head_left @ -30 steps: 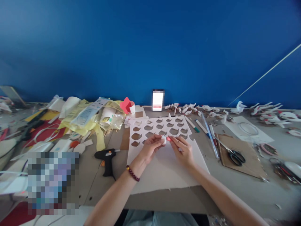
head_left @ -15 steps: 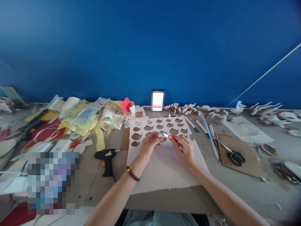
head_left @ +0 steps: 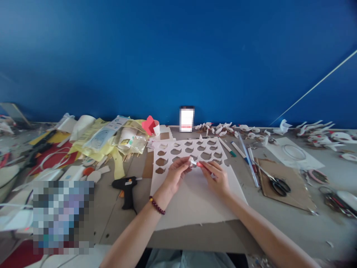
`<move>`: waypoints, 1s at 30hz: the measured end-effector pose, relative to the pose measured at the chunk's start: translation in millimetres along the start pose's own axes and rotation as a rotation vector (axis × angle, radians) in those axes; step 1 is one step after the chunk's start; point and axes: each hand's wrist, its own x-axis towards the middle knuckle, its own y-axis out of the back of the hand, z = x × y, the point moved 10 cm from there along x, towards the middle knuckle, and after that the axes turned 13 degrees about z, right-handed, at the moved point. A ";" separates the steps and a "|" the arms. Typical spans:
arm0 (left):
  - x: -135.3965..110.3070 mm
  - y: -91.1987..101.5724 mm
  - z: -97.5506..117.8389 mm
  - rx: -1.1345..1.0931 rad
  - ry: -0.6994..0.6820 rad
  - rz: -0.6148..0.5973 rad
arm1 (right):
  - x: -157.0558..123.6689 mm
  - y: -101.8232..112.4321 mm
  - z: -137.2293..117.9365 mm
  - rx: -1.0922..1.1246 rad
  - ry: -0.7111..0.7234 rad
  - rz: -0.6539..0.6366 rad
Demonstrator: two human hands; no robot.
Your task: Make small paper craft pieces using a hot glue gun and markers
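Observation:
Above the cut-out sheet, my left hand (head_left: 179, 172) pinches a small white piece (head_left: 191, 160), partly hidden by the fingers. My right hand (head_left: 217, 178) grips a slim red-handled tool (head_left: 198, 164) whose narrow pale tip points left and meets the white piece, or nearly so. Whether it is a knife or a pen I cannot tell. Under both hands lies a large white sheet (head_left: 195, 201). Rows of fish- or bird-shaped holes run across its far half.
A black glue gun (head_left: 127, 191) lies left of the sheet. Scissors (head_left: 279, 186) rest on brown cardboard (head_left: 292, 195) at right, near markers (head_left: 227, 147). Small white birds (head_left: 245, 128) line the back. Yellow packaging (head_left: 93, 136) is piled at left, and a phone (head_left: 186, 119) stands against the blue wall.
The tool in my right hand has shifted slightly left, bringing its tip onto or beside the white piece. That piece has turned a little in my left fingers.

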 end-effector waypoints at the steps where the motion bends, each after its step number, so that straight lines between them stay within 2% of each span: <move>1: -0.4 -0.9 -0.2 0.000 0.002 -0.007 | 0.1 0.2 0.3 0.002 0.000 0.004; 15: 1.5 -1.3 -1.7 0.020 -0.006 -0.021 | -0.7 -1.9 -4.7 -0.012 0.027 -0.012; 24: -1.2 -2.6 -7.7 0.010 0.037 -0.007 | -0.2 4.6 -0.7 -0.004 0.002 0.048; 30: 0.4 -0.2 -5.1 -0.037 0.050 -0.004 | -1.5 0.3 -4.3 0.011 0.006 0.001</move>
